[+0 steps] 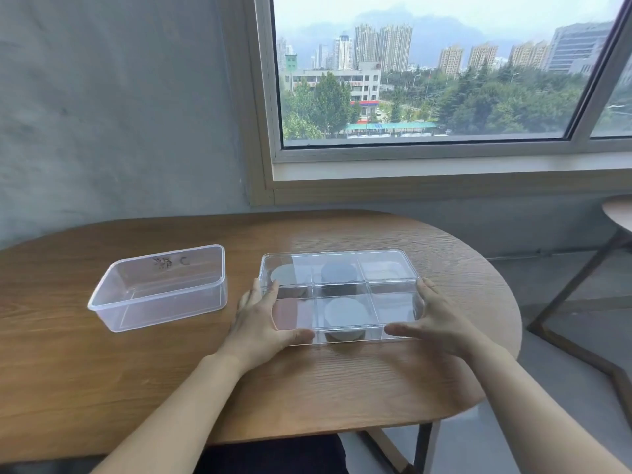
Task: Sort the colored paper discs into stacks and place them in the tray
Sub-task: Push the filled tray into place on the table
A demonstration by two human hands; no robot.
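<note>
Tray (337,254), clear, six cells in two rows of three, sits flat on table (307,388), right of centre, long side toward the person; a clear lid appears to cover it; discs inside in stacks: pale stack (285,275) back-left cell, dark stack (338,273) back-middle, pink stack (290,313) front-left, grey stack (343,314) front-middle; contents of the two right cells too faint to tell. Left hand (256,319) at the tray's front-left corner: fingers straight and together along the left wall, thumb spread wide and laid along the front edge. Right hand (441,316) mirrors it at the front-right corner: fingers straight against the right wall, thumb along the front edge; neither hand curls round anything. Tub (164,311), clear, holds nothing, stands left of the tray, turned slightly, black marker scrawl on its far wall; a strip of bare wood separates tub and left hand. Tray's right wall is near the table's rounded right edge; bare wood lies between tray and near edge, and behind the tray up to the wall. Window (427,80) above; side table (619,213) far right, apart.
</note>
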